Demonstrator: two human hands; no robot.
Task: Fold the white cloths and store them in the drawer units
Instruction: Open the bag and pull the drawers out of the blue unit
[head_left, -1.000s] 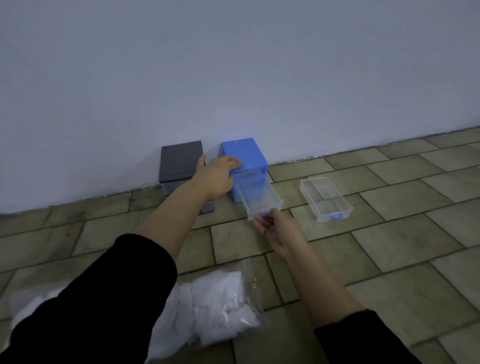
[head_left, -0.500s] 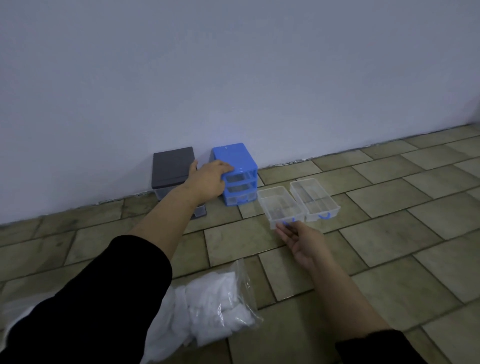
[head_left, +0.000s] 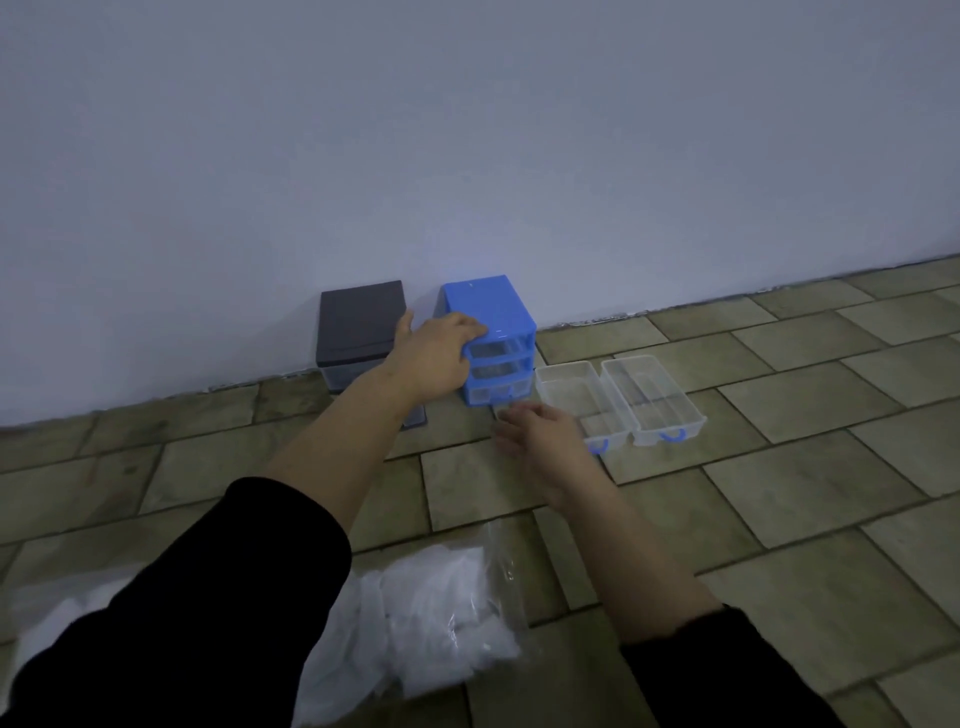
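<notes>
A blue drawer unit (head_left: 493, 306) stands on the floor against the wall, its upper two slots without drawers. My left hand (head_left: 434, 353) grips its top front-left corner, fingers curled over the edge. Two clear drawers with blue handles lie side by side to its right, the left clear drawer (head_left: 576, 400) and the right clear drawer (head_left: 652, 397). My right hand (head_left: 540, 434) reaches with relaxed fingers to the front of the bottom drawer (head_left: 491, 392), holding nothing. White cloths in a clear plastic bag (head_left: 431, 618) lie near me.
A grey drawer unit (head_left: 358, 325) stands left of the blue one, also against the white wall (head_left: 467, 130). The floor is tiled (head_left: 779, 493), with bare tiles to the right and in front of the drawers.
My right hand drew a clear drawer out of the blue unit, set it beside the other one on the floor, let go and came back left to the bottom drawer. My left hand stayed.
</notes>
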